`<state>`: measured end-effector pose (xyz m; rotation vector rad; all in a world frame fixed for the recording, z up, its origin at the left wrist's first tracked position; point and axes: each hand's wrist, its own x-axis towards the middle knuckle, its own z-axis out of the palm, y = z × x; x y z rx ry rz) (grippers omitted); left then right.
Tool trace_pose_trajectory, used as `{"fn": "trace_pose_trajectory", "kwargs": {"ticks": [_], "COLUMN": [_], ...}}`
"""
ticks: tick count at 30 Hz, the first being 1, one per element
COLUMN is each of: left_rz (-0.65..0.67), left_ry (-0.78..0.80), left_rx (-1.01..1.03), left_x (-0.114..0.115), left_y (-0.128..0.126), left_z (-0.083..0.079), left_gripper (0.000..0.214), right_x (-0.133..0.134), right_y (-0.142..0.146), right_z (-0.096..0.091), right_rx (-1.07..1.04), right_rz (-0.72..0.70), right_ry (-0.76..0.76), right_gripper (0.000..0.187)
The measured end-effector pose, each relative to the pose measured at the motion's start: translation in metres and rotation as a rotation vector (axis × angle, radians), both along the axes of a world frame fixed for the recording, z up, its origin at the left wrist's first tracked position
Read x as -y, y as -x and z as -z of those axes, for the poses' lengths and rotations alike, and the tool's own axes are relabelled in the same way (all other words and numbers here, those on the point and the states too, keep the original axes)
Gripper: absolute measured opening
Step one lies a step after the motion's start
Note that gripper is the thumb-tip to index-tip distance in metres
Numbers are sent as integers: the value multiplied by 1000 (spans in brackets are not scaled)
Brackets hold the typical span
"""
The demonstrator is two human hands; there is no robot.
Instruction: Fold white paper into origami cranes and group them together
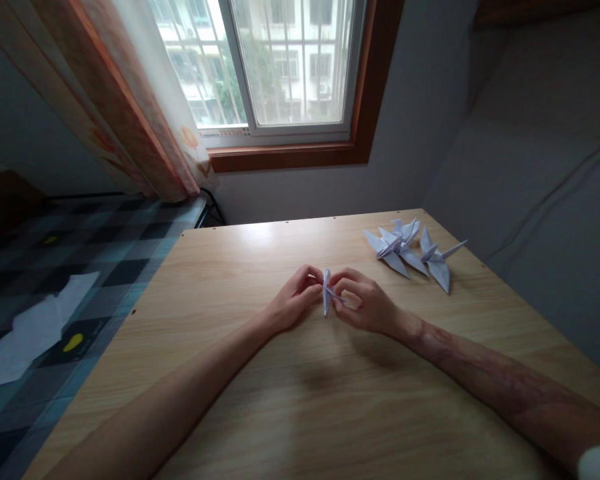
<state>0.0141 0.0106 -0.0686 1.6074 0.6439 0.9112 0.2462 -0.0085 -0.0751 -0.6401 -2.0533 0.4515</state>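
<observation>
A small folded piece of pale lilac paper (326, 293) stands upright over the middle of the wooden table (240, 267). My left hand (294, 299) pinches it from the left, fingers closed on its edge. From the right, my right hand (361, 301) also pinches the same piece, fingers curled round its lower fold. Both forearms lie along the tabletop towards me.
Several finished paper cranes (410, 250) lie grouped at the table's far right. A bed with a dark checked cover (80, 267) and loose white paper sheets (30, 330) is on the left. A window (280, 67) with a curtain (130, 100) is ahead; a grey sofa (545, 187) stands at right.
</observation>
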Motion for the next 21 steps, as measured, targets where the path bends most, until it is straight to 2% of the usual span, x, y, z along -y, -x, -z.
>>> {"fn": "trace_pose_trajectory", "kwargs": {"ticks": [4,7,12,16,19,21], "left_rz": [-3,-23,-15,7,10,5], "left_ry": [117,120,140,129,86,11], "left_rx": [70,118,72,54,-1,-28], "left_x": [-2,-3,-3,-2,-1,0], "left_y": [-2,-3,-2,0,0,-1], "left_z": [4,3,0,1,1,0], "left_gripper": [42,47,42,51,38,31], "right_x": [1,1,3,4,4,3], "right_y": [-1,-3,-4,-5,-6,-7], "right_z": [3,4,1,2,5,7], "right_rx": [-20,-34,-26,-17,-40,-69], "right_rz": [17,32,1,-20,20,74], "right_ry": [-37,-42,-78,-79,-28,31], "right_gripper": [20,17,16,19,18,11]}}
